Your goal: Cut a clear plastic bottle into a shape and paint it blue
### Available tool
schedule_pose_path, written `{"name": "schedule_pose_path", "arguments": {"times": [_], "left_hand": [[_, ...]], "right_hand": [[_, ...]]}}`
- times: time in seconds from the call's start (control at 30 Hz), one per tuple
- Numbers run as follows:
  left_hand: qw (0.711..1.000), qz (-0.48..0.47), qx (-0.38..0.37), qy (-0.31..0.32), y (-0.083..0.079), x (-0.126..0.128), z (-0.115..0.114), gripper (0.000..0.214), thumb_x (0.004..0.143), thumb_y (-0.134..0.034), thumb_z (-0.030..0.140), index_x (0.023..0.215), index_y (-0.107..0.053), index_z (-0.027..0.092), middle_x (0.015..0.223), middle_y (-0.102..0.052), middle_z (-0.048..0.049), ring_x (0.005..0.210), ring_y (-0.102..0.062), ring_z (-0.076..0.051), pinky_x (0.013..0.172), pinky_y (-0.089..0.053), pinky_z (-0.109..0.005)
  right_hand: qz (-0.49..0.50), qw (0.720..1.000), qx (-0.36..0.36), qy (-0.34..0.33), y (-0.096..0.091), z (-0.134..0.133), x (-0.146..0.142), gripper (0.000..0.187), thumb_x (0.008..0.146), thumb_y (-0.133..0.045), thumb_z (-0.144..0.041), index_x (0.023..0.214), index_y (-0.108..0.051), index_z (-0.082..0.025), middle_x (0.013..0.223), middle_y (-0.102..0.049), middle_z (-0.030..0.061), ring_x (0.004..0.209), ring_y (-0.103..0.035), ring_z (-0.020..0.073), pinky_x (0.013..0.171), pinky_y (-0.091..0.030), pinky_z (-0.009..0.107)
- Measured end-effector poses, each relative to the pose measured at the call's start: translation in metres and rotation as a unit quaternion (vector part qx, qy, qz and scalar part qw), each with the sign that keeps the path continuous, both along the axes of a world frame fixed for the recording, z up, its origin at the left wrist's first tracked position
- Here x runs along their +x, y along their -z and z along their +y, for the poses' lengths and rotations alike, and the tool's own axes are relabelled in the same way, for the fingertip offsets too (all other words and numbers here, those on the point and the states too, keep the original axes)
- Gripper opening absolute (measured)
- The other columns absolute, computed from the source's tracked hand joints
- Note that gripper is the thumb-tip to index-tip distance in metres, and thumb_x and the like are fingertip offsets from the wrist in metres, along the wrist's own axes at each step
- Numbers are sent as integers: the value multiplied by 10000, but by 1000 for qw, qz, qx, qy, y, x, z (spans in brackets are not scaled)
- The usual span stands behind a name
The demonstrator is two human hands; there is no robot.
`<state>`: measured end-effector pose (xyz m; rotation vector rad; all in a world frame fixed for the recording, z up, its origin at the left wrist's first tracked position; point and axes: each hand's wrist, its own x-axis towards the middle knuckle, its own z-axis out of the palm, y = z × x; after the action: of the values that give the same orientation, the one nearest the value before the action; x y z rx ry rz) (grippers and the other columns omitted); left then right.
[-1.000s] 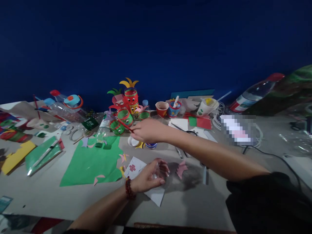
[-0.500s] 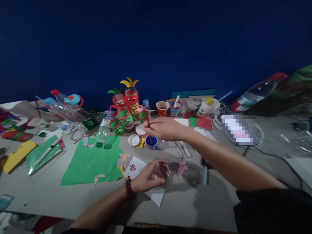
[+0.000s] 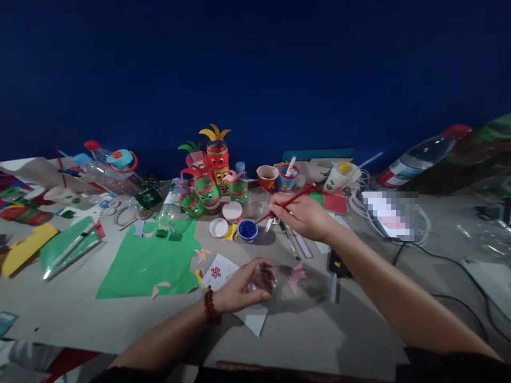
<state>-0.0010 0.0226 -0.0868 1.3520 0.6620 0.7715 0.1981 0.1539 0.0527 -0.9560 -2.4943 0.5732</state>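
My right hand (image 3: pixel 303 215) pinches a red paintbrush (image 3: pixel 297 196), its tip slanting down to the left beside the rim of a small tub of blue paint (image 3: pixel 248 231). Lower down, my left hand (image 3: pixel 244 288) curls around a clear plastic piece (image 3: pixel 263 276), perhaps part of a bottle; its exact shape is hard to make out. Under that hand lies a white paper (image 3: pixel 255 320) with a red pattern. A white lid (image 3: pixel 219 228) and a closed pink-topped tub (image 3: pixel 232 211) stand beside the blue paint.
Decorated cups with paper leaves (image 3: pixel 217 155) are stacked at the back. Green paper (image 3: pixel 155 266) covers the left middle. Paper scraps (image 3: pixel 296 275), a box cutter (image 3: pixel 334 287) and pens lie on the right. Further right are cables, a phone (image 3: pixel 389 215) and a tilted bottle (image 3: pixel 423 154).
My right hand has lifted the paintbrush out of the blue paint and moved right, tilting the brush from upright to slanted. My left hand holds nearly the same place.
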Motion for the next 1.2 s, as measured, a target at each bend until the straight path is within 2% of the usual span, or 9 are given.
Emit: {"name": "schedule_pose_path", "arguments": {"times": [0.17,0.33,0.5,0.63,0.87,1.0,1.2], "left_hand": [[1000,8,-5,-9,-2,0,0,631,814,-713,511,1295,-456,194,1195,-600,-139,1058,-614,-252,877,-515,-381],[1000,1,2,-10,0,-1,0,631,805,-731,494,1287,-472,178,1176,-604,-142,1057,-610,-257,897,-504,-400],[999,-38,-9,-18,-1,2,-1,623,784,-770,437,1278,-473,200,1207,-582,-142,1052,-601,-260,812,-522,-362],[997,-62,-4,-45,-3,2,-1,649,741,-797,476,1242,-503,187,1164,-581,-131,1007,-589,-248,768,-522,-340],[989,-114,-53,-79,-1,-1,-2,598,797,-682,610,1169,-541,164,1064,-578,-90,835,-590,-178,733,-513,-314],[985,-128,-70,-88,-1,1,-1,581,793,-704,583,1170,-531,177,1082,-588,-93,855,-618,-197,734,-535,-337],[984,-126,-81,-94,0,2,-4,620,818,-663,600,1265,-500,203,1142,-569,-115,881,-608,-207,687,-536,-319]], "right_hand": [[-10,999,-29,-43,7,-1,-1,347,1012,-334,-346,821,-589,-207,827,-648,27,747,-583,167,703,-382,262],[41,998,2,38,13,-3,0,310,1002,-380,-328,817,-595,-204,779,-640,21,731,-588,168,695,-386,259],[41,999,-30,-5,17,-10,-1,318,1007,-372,-312,860,-632,-202,854,-684,32,765,-620,170,705,-419,261],[83,994,-27,69,23,-12,4,307,1009,-380,-323,862,-620,-201,816,-676,32,745,-623,174,690,-427,265],[98,993,-52,44,35,-21,4,261,1009,-401,-314,868,-593,-206,815,-648,16,734,-602,160,671,-419,258],[134,986,-80,51,47,-28,4,200,994,-460,-334,914,-594,-210,826,-649,17,749,-606,165,685,-448,264],[174,974,-100,108,62,-33,7,229,1001,-450,-373,919,-601,-221,839,-657,31,783,-623,192,725,-499,302]]}}
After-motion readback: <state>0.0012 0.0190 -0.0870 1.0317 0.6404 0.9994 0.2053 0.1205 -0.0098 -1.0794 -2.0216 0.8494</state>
